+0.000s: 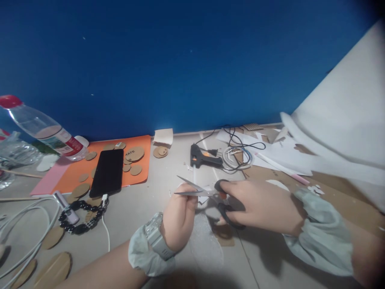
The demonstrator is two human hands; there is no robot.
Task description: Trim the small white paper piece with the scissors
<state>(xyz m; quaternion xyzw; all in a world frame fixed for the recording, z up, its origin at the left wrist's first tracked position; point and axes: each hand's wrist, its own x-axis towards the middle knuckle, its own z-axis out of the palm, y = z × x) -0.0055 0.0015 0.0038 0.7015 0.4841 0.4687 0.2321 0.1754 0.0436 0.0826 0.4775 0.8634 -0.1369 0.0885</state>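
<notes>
My right hand [255,202] has its thumb and fingers in the black handles of a pair of scissors [207,192]. The blades are spread and point left, crossing in front of the fingertips of my left hand [182,214]. A small white piece [203,199] shows at those fingertips, pinched close to the blades; most of it is hidden. Beneath the hands lie a translucent whitish sheet [207,245] and a bit of brown cardboard [225,237]. Just beyond the scissors a black glue gun [207,159] rests on the table.
On the left, a black phone [107,172] and cardboard discs [135,153] lie on an orange sheet [144,140]. A plastic bottle [57,136], beaded bracelet [81,228] and cables are nearby. Coiled cable [237,158], white paper [270,152] and cardboard sit at right, against a blue wall.
</notes>
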